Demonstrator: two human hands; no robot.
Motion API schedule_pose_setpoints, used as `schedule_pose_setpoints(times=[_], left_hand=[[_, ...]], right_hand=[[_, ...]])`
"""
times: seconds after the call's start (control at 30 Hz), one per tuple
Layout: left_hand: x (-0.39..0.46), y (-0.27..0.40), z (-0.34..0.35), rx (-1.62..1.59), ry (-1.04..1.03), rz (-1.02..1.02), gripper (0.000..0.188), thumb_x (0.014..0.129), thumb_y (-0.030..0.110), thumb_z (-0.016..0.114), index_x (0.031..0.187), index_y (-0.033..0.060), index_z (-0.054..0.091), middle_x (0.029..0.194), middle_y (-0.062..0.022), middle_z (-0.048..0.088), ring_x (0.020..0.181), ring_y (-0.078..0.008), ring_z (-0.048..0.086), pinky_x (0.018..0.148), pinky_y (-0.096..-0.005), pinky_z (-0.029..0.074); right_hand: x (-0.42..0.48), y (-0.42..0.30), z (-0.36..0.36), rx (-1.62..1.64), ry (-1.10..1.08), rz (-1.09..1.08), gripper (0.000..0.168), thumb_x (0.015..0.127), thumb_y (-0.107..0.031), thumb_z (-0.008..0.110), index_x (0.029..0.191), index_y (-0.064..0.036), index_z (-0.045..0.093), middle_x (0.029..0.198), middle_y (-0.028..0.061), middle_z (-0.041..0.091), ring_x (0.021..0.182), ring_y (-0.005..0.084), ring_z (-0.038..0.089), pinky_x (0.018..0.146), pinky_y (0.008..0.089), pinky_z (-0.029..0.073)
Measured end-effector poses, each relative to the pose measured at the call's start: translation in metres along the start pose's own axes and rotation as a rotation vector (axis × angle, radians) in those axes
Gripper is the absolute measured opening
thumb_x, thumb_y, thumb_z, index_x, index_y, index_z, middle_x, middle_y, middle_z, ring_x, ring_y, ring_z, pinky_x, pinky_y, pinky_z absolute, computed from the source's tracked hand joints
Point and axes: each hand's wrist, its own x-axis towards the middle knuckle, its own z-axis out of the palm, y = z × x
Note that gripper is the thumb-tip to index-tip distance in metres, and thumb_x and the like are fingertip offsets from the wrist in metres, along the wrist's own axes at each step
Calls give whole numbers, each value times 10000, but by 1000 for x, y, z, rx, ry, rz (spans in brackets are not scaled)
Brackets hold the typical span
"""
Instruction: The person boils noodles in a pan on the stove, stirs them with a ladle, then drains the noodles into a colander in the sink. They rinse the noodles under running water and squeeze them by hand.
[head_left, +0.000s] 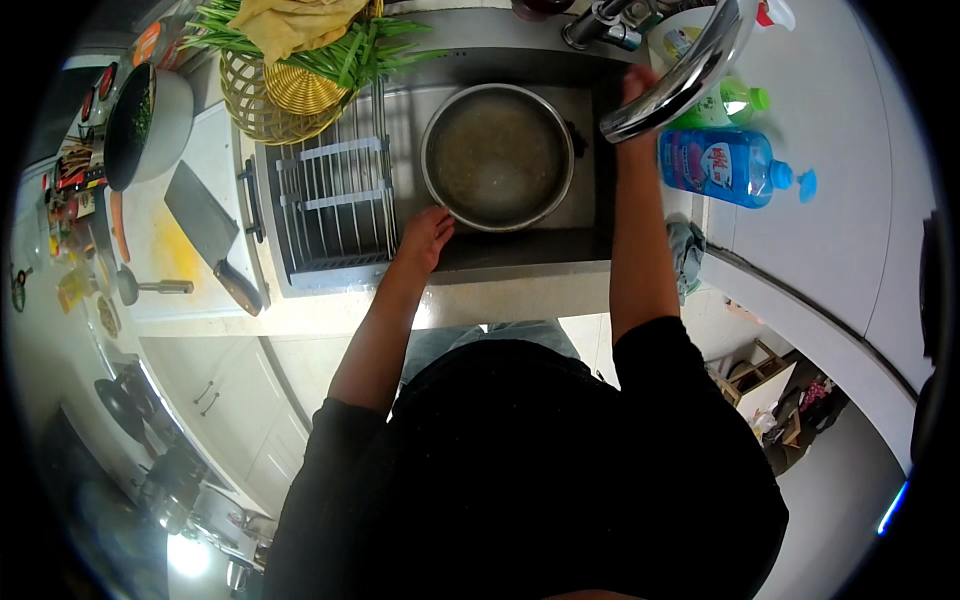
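Observation:
A round metal basin (495, 157) filled with cloudy water sits in the stainless steel sink (570, 247). At its lower left rim is my left hand (427, 236), its fingertips against the edge; whether they grip it is unclear. My right hand (637, 81) reaches to the far right side of the sink, behind the curved chrome faucet spout (675, 82). The spout hides part of this hand, so its grip cannot be made out. The faucet base (592, 30) stands at the sink's back edge.
Left of the basin are a metal drain rack (337, 202) and a wicker basket (247, 97) under green stalks (375, 45). A cleaver (202, 217) lies on the cutting board (150, 300), near a pan (161, 120). Blue (727, 165) and green bottles (731, 101) line the right.

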Motion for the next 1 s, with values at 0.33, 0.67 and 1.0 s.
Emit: schedule_pose_setpoints(times=[0.33,0.67,1.0], left_hand=[[1,4,-2,-15,5,12,214,875,172,631,1061,69,601,1041,-64,634,1003,-213,593,884,-342,482],[0,-1,-2,-40,19,-1,316,860,150,643,1152,61,561,1057,-52,628,998,-197,594,883,-344,476],[3,2,1,26,26,-9,270,897,194,600,1129,58,576,1132,-81,603,1081,-219,567,904,-355,487]], right_hand=[[-112,92,71,-763,-891,104,469,829,-328,616,1239,-103,582,1155,163,634,1063,335,608,915,399,479],[-183,80,132,-1117,-1075,-489,345,761,-254,615,1078,-129,666,1137,113,623,1066,286,598,956,626,370],[-203,33,47,-1064,-1436,-386,273,846,-220,546,1062,-136,690,1137,104,633,1096,286,582,1000,557,337]])
